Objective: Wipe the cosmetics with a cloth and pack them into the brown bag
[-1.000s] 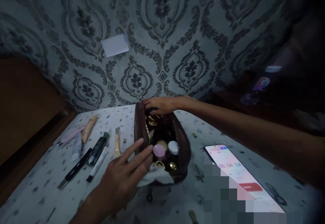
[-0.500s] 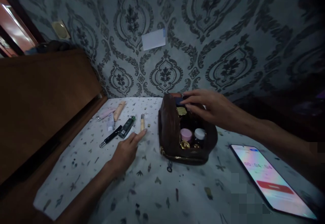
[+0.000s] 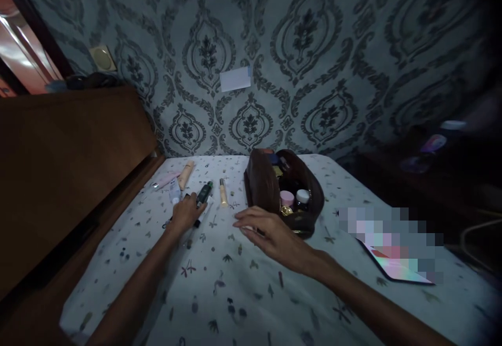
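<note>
Hidden under L hand: L hand (image 3: 188, 214) covers part of the small-tube group; a black item beneath shows only in bits, ID unclear.
L hand state: palm down, fingers on or just over dk green tube (image 3: 204, 193) & white tube (image 3: 209, 203); can't tell if it grips either.
R hand state: R hand (image 3: 270, 231) is loosely spread, nothing seen in it, just by the near L corner of the bag; contact unclear.
Bag: brown bag (image 3: 262, 181) stands unzipped on the cloth, approx. centre-right.
Bag contents: pink-lid jar (image 3: 287, 198), white-lid jar (image 3: 303, 196), gold item (image 3: 286, 210) in the near end; far end has blue & yellow bits, too dim to ID.
Phone: phone (image 3: 396, 270) lies R of bag, upper part pixelated, readout illegible.
R edge: v. dark; bottle w/ white cap (image 3: 434, 142) blurred, label unreadable.
Surface: white cloth (image 3: 243, 293) w/ small plant prints, a few creases.
Other tubes: tan tube (image 3: 223, 194) apart, betw. group & bag; peach tube (image 3: 186, 174), pink tube (image 3: 168, 180), pale tube (image 3: 174, 191) at far L.
Room: damask-patterned wall (image 3: 251, 32) w/ blank-looking paper (image 3: 235, 79) & switch plate (image 3: 102, 58); brown wood panel (image 3: 70, 168) at L.
</note>
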The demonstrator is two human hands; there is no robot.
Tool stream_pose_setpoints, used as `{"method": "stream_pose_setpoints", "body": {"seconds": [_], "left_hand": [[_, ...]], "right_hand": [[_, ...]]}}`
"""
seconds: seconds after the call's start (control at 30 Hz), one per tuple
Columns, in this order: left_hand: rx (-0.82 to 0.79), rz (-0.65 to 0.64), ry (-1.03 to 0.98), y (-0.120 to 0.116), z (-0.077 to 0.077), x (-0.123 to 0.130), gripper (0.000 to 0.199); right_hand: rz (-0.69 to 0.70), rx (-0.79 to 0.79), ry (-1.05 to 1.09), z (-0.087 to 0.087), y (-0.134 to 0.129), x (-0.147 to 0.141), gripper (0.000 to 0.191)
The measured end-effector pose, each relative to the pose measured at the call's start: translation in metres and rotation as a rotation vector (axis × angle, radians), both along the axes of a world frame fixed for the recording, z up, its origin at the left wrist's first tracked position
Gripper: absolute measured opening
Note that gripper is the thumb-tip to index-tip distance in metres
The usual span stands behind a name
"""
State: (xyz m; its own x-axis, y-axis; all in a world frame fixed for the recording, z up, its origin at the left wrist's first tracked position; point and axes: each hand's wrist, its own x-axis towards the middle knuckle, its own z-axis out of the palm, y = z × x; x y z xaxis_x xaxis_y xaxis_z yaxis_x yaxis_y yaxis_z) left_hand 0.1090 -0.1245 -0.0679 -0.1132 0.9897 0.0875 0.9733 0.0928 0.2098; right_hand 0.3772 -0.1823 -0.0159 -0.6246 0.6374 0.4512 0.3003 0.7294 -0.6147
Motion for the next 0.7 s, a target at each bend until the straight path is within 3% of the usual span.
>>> {"method": "stream_pose_setpoints", "body": {"seconds": [0.1,0.2,0.33,0.43,0.57,0.7], "left_hand": [[-0.009,-0.011,-0.095,0.004,0.001,-0.008,0.036],[0.016,-0.018,-0.228,0.001,0.007,-0.019,0.036],[0.093,-0.054,-0.367,-0.028,0.012,-0.017,0.043],[0.177,-0.151,-0.399,-0.068,0.007,0.003,0.042],[0.379,-0.377,-0.245,-0.117,-0.001,0.026,0.049],[0.435,-0.475,-0.299,-0.127,0.016,0.026,0.037]], "right_hand": [[-0.014,-0.345,0.13,-0.021,0.002,-0.027,0.024],[-0.037,-0.76,0.433,-0.041,0.007,-0.055,0.028],[-0.087,-1.164,0.85,-0.055,0.009,-0.085,0.039],[-0.049,-1.276,1.049,-0.057,0.004,-0.102,0.037],[-0.052,-1.326,1.17,-0.061,-0.009,-0.112,0.036],[-0.136,-1.367,1.201,-0.065,-0.026,-0.106,0.036]]}}
